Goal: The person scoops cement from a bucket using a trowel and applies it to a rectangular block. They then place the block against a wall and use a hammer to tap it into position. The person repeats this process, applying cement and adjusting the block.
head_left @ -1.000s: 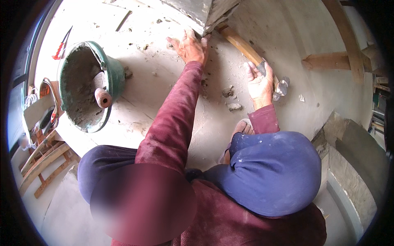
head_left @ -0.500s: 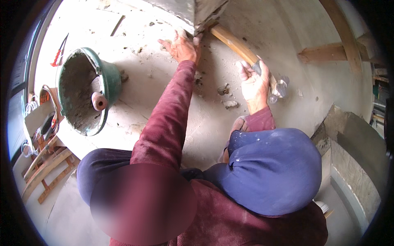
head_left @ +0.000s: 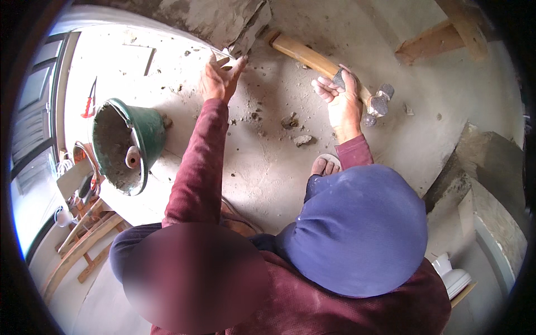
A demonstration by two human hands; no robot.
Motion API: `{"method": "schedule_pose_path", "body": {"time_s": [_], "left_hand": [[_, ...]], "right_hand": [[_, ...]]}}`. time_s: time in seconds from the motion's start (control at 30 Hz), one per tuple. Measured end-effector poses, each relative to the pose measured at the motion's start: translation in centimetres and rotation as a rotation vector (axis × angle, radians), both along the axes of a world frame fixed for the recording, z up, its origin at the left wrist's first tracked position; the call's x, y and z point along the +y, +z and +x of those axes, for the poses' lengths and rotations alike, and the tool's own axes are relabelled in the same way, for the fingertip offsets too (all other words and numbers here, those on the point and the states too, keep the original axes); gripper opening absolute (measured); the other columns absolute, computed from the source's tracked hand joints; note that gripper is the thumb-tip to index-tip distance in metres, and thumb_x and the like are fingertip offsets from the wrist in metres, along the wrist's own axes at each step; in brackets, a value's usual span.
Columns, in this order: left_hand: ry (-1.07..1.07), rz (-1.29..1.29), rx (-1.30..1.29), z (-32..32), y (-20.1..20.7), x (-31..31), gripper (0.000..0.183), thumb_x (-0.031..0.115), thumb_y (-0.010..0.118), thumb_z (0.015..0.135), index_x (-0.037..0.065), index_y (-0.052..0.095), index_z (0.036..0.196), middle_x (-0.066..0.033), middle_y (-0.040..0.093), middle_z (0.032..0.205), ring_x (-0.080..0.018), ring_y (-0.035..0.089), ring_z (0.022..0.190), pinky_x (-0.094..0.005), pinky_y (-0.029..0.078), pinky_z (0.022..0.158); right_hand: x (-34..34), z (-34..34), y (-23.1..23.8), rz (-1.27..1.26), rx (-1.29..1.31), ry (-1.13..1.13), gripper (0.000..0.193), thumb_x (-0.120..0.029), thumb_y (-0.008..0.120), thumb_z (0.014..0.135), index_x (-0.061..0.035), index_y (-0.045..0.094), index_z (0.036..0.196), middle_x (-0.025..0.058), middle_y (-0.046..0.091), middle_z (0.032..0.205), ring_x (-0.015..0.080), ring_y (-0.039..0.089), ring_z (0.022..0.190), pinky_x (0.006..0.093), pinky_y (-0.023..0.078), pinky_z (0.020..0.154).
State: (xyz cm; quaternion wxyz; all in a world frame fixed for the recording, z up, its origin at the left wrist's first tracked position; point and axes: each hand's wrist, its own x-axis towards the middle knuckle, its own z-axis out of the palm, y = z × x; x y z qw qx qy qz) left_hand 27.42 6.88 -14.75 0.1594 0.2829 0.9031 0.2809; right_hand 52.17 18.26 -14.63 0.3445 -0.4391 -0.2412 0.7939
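Observation:
In my right hand [head_left: 345, 106] is a hammer [head_left: 307, 56] with a thick wooden handle, held close to its dusty metal head [head_left: 378, 104]. The handle points away toward the wall corner [head_left: 245, 33], and some of my fingers lie loosely curled. My left hand [head_left: 219, 81] reaches to the foot of that wall, its fingers bent around a small greyish thing [head_left: 225, 60] whose kind I cannot make out. Loose rubble chunks [head_left: 302, 140] lie on the dusty floor between my hands and my foot.
A green bucket [head_left: 153, 137] leans at left, with mortar residue and a round-handled tool [head_left: 133, 157] inside. Beyond it lies a red-handled blade tool [head_left: 87, 106]. Curved wooden pieces [head_left: 84, 240] stand lower left; a wooden brace [head_left: 432, 42] stands far right, a cement-covered ledge [head_left: 480, 162] nearer.
My left hand has drawn back from the wall corner and shifted left, now bent around a small thing. My right hand still holds the hammer. The view has tilted and shifted.

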Motion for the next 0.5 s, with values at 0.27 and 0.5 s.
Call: {"method": "schedule_pose_path", "body": {"time_s": [0.27, 0.5], "left_hand": [[0.025, -0.226, 0.085, -1.0, -0.5, 3.2, 0.049, 0.042, 0.079, 0.068, -0.003, 0.070, 0.086, -0.0156, 0.070, 0.077, -0.0249, 0.067, 0.068, -0.0364, 0.051, 0.066], [0.124, -0.247, 0.125, 0.9, 0.6, 3.6, 0.039, 0.034, 0.079, 0.065, 0.002, 0.073, 0.088, -0.0151, 0.071, 0.078, -0.0247, 0.069, 0.075, -0.0353, 0.052, 0.072]], "right_hand": [[-0.7, -2.0, -2.2, 0.014, 0.040, 0.067, 0.043, -0.034, 0.053, 0.094, -0.0074, 0.044, 0.126, 0.0228, 0.065, 0.088, 0.0314, 0.068, 0.077, 0.0349, 0.058, 0.072], [-1.4, -1.3, -1.6, -0.013, 0.089, -0.041, 0.040, -0.026, 0.054, 0.094, -0.0008, 0.046, 0.124, 0.0219, 0.065, 0.087, 0.0290, 0.069, 0.077, 0.0373, 0.059, 0.069]]}}
